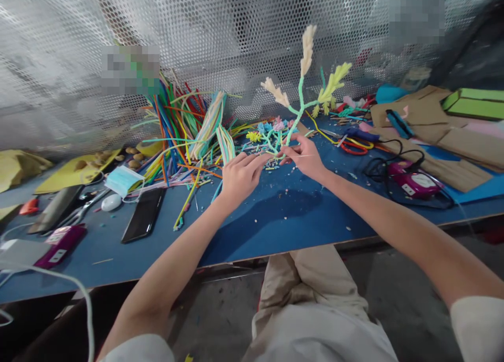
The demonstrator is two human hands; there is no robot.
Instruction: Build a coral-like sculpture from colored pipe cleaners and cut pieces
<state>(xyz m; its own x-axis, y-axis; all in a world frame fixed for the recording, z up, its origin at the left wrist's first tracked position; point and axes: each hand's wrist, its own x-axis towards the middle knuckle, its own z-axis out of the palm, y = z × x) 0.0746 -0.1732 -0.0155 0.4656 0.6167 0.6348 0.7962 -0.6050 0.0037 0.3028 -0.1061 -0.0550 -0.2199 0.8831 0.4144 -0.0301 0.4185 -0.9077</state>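
Above the near part of the blue table stands a pipe-cleaner branch (301,96) with green twisted stems. Cream leaf clusters tip two of its stems, and a yellow-green one (334,83) sits on the right. My right hand (305,154) is closed around the lower stem, fingers pinched. From the left, my left hand (242,175) reaches to the same low end, its fingertips pressed together at the stem and partly hidden. Close behind the hands are small pipe-cleaner flowers in blue and pink (277,124) and yellow (254,136); whether they join the branch is unclear.
Bundles of coloured pipe cleaners (169,125) lie to the left. A phone (144,215), a face mask (124,181) and a purple device (63,244) are nearer. Rightward are scissors (356,141), another purple device (415,181) with a cable, and cardboard (472,144). Perforated metal (220,36) rises behind.
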